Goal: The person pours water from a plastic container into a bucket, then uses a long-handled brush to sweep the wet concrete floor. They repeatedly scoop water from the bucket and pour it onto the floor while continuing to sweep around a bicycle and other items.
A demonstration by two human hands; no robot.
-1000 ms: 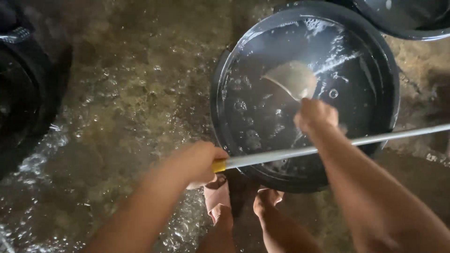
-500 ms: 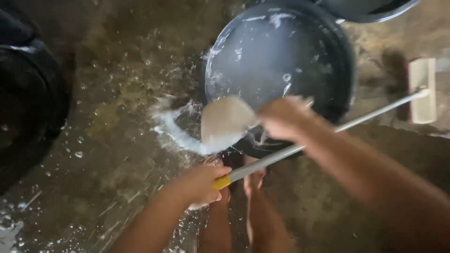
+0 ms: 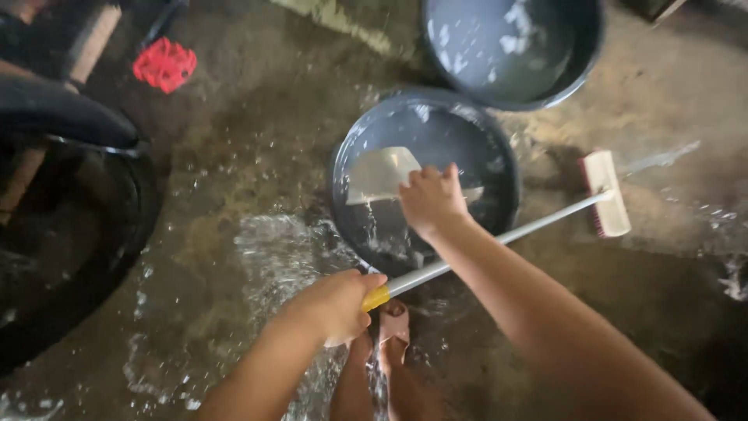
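Upper basin [image 3: 514,47] cut off by top edge; broom handle [image 3: 499,238] partly hidden behind right forearm; left hand [image 3: 339,304] conceals handle's yellow end; scoop [image 3: 380,174] motion-blurred.

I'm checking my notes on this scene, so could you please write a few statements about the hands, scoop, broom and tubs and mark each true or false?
1. The right hand holds a pale scoop over the near tub. True.
2. The left hand grips the yellow end of the broom handle. True.
3. The broom head rests inside the far tub. False: it lies on the wet floor, right of the near tub.
4. The floor is dry. False: water is splashed across it.
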